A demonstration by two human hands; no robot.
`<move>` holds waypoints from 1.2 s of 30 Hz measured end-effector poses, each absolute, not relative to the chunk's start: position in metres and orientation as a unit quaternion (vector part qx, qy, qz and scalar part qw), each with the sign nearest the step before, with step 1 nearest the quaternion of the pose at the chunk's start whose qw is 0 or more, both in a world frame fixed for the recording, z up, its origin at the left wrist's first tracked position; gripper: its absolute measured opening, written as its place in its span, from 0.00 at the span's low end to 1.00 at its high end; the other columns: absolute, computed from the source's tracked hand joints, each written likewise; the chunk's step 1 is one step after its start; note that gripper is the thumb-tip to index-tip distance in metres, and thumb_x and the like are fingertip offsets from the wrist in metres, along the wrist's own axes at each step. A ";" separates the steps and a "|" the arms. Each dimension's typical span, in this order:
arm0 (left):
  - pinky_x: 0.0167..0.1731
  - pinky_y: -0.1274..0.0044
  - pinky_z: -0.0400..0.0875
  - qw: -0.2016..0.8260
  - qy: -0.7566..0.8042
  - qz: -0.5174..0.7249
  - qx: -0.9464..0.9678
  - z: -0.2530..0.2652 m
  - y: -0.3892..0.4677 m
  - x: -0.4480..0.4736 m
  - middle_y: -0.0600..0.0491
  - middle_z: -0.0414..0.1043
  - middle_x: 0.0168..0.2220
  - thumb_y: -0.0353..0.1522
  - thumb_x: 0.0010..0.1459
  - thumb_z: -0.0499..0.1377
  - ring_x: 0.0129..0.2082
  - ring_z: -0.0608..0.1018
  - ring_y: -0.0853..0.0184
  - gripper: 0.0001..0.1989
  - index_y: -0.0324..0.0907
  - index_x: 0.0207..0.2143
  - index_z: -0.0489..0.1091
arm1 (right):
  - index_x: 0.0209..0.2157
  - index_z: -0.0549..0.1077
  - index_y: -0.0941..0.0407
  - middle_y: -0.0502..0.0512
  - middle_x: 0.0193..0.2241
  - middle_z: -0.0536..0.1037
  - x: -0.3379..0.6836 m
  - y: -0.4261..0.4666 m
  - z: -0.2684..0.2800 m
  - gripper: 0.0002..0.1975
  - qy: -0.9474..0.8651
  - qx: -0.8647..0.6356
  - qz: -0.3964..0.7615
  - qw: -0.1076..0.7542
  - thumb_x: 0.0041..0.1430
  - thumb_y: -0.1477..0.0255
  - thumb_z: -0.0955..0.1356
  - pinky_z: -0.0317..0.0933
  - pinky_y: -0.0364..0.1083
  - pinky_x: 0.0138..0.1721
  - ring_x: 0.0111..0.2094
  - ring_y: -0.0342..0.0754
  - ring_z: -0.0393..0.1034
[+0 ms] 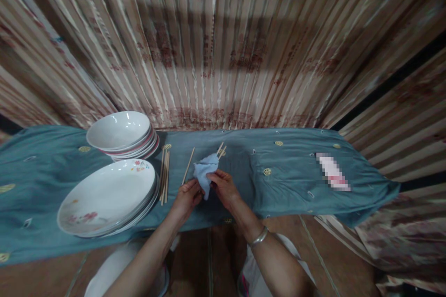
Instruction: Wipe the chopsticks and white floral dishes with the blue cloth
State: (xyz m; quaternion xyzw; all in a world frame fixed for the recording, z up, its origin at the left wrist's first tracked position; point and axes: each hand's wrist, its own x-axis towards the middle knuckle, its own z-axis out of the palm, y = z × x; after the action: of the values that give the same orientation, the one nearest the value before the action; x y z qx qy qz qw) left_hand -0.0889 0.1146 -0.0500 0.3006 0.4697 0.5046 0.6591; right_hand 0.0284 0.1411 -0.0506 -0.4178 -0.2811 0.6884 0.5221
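Note:
A small light-blue cloth (206, 169) hangs between my hands over the table. My right hand (225, 188) has its fingers closed on the cloth's right side. My left hand (191, 192) is closed at the lower left of the cloth, its fingertips pressed on the fabric. The tips of two chopsticks (220, 149) stick out past the cloth at the upper right; their other ends are hidden by the cloth and fingers. A single chopstick (188, 165) lies just beyond my left hand. Farther left, several chopsticks (165, 178) lie side by side.
A stack of oval plates (108, 195) with flower prints stands at the left front, with a stack of white bowls (120, 132) behind it. A blurred pink-and-white item (332, 171) lies at the right. A teal patterned cloth (285, 190) covers the table; curtains (216, 55) hang behind.

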 end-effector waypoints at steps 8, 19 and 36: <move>0.13 0.82 0.41 0.667 0.477 0.471 0.324 -0.048 0.112 -0.085 0.58 0.63 0.17 0.44 0.39 0.67 0.12 0.54 0.82 0.19 0.37 0.21 0.69 | 0.22 0.77 0.56 0.46 0.20 0.75 0.046 0.154 -0.041 0.07 -0.251 -0.401 0.672 0.569 0.35 0.71 0.74 0.53 0.39 0.22 0.21 0.38 0.62; 0.14 0.82 0.39 0.698 0.481 0.427 0.315 -0.048 0.104 -0.080 0.59 0.62 0.16 0.45 0.35 0.69 0.11 0.53 0.82 0.22 0.36 0.26 0.73 | 0.24 0.76 0.56 0.44 0.21 0.76 0.078 0.172 -0.031 0.09 -0.201 -0.389 0.648 0.623 0.36 0.71 0.76 0.54 0.39 0.20 0.21 0.38 0.64; 0.12 0.83 0.41 0.680 0.458 0.492 0.293 -0.048 0.114 -0.093 0.58 0.64 0.16 0.42 0.34 0.69 0.12 0.54 0.82 0.20 0.37 0.21 0.68 | 0.22 0.78 0.55 0.46 0.19 0.76 0.025 0.138 -0.051 0.07 -0.285 -0.402 0.696 0.522 0.37 0.69 0.74 0.59 0.41 0.29 0.23 0.41 0.65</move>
State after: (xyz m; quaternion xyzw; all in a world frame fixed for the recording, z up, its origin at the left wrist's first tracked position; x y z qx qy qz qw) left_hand -0.0929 0.1138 -0.0478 0.2928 0.4582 0.4916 0.6802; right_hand 0.0250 0.1382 -0.0515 -0.4021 -0.2846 0.6962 0.5222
